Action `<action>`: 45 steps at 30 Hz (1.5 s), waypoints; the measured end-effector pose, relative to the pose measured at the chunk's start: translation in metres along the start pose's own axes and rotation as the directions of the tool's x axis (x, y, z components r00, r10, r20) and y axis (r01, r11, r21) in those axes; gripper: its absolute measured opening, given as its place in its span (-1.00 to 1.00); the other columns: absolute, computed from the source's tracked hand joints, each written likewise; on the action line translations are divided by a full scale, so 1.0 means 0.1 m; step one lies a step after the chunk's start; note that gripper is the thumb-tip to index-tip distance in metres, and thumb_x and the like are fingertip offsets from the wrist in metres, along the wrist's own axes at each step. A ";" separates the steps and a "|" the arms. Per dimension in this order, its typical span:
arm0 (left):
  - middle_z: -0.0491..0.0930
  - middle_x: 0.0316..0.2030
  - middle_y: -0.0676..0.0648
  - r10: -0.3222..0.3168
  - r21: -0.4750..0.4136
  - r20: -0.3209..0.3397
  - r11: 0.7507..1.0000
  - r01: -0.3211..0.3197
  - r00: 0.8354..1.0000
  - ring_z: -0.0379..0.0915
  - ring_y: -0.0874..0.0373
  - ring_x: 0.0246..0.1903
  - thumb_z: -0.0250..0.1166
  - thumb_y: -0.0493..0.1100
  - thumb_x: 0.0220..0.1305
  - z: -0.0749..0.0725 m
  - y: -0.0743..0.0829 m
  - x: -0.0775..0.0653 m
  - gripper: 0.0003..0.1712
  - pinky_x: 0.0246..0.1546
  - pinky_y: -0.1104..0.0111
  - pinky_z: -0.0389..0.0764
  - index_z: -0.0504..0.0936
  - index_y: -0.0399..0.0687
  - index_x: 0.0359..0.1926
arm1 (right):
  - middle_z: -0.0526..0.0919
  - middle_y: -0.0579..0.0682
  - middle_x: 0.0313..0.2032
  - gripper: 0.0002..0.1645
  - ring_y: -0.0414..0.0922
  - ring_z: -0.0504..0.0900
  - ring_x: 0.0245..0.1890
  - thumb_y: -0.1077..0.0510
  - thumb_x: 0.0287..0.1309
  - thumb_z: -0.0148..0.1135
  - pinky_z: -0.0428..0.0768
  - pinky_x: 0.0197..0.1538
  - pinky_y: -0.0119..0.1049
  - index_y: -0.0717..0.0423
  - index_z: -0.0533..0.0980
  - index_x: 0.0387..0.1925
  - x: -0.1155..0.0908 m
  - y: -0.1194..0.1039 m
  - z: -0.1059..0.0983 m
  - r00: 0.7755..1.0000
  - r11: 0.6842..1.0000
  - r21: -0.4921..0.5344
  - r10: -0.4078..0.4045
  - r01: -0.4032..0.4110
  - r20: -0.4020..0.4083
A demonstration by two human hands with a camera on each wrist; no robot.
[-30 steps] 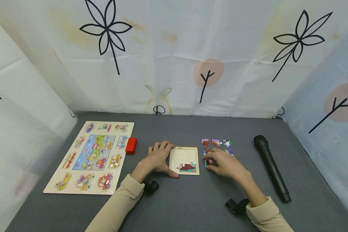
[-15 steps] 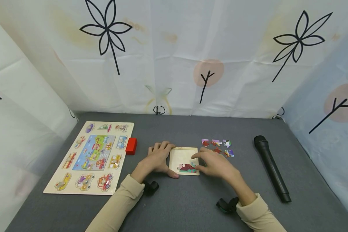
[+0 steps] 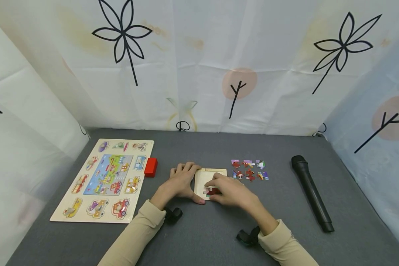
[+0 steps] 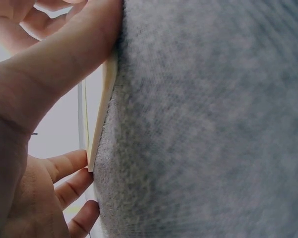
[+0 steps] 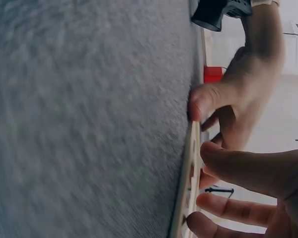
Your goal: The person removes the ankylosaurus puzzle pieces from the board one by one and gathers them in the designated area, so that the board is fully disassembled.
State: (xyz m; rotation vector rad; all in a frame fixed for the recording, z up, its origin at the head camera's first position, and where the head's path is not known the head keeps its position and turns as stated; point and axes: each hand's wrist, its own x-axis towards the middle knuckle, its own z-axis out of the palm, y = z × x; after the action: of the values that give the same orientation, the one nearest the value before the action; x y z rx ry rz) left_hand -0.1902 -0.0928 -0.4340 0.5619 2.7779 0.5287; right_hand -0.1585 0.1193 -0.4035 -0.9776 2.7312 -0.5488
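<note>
A small square wooden puzzle tray (image 3: 216, 171) lies in the middle of the table. My left hand (image 3: 181, 183) grips its left side, thumb at the near corner and fingers along the far edge; the left wrist view shows the tray's pale edge (image 4: 100, 121) between them. Joined red and teal pieces (image 3: 214, 191) fill part of its near side. Over them is my right hand (image 3: 231, 190), thumb and fingers together on a jigsaw piece that they mostly hide. In the right wrist view, the right thumb (image 5: 228, 161) and fingertips are right at the tray's surface.
Several loose jigsaw pieces (image 3: 249, 174) lie in two rows right of the tray. Farther right is a black microphone (image 3: 312, 192). On the left lie a large wooden picture board (image 3: 99, 181) and a red block (image 3: 150, 167). White printed cloth (image 3: 199, 74) hangs behind.
My right hand has moved left from the loose pieces to over the tray, and the nearest loose piece is gone from its spot. The left hand has stayed on the tray.
</note>
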 end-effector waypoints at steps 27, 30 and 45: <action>0.25 0.44 -0.12 -0.002 -0.011 0.004 1.000 0.002 1.000 0.14 -0.19 0.36 0.67 0.42 -0.31 0.01 -0.01 0.01 0.33 0.27 -0.15 0.21 0.29 0.09 0.47 | 0.57 -0.05 -0.26 -0.61 -0.23 0.43 -0.40 0.10 0.14 0.52 0.42 -0.33 -0.34 0.02 0.62 -0.01 0.02 0.00 0.07 1.000 0.999 -0.033 0.009 -0.010 -0.008; 0.25 0.45 -0.11 -0.002 -0.010 0.006 1.000 0.002 1.000 0.14 -0.19 0.36 0.67 0.42 -0.31 0.01 -0.02 0.01 0.33 0.27 -0.15 0.21 0.29 0.09 0.47 | 0.54 -0.07 -0.28 -0.60 -0.24 0.41 -0.41 0.12 0.13 0.52 0.40 -0.33 -0.37 0.02 0.64 0.02 0.03 0.00 0.07 1.000 0.999 -0.023 0.022 -0.022 0.002; 0.24 0.45 -0.12 0.000 -0.005 0.003 1.000 0.000 1.000 0.16 -0.19 0.35 0.66 0.42 -0.30 0.01 -0.02 0.01 0.32 0.25 -0.14 0.23 0.29 0.09 0.47 | 0.52 -0.07 -0.32 -0.64 -0.28 0.35 -0.46 0.16 0.21 0.45 0.33 -0.41 -0.43 0.04 0.69 0.05 0.03 0.00 0.05 0.999 0.999 0.017 0.032 -0.032 0.008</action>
State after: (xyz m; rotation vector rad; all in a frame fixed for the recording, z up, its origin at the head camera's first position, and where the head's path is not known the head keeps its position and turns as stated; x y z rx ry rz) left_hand -0.1910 -0.0935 -0.4357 0.5606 2.7731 0.5340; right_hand -0.1589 0.1157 -0.4084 -0.9283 2.7257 -0.5613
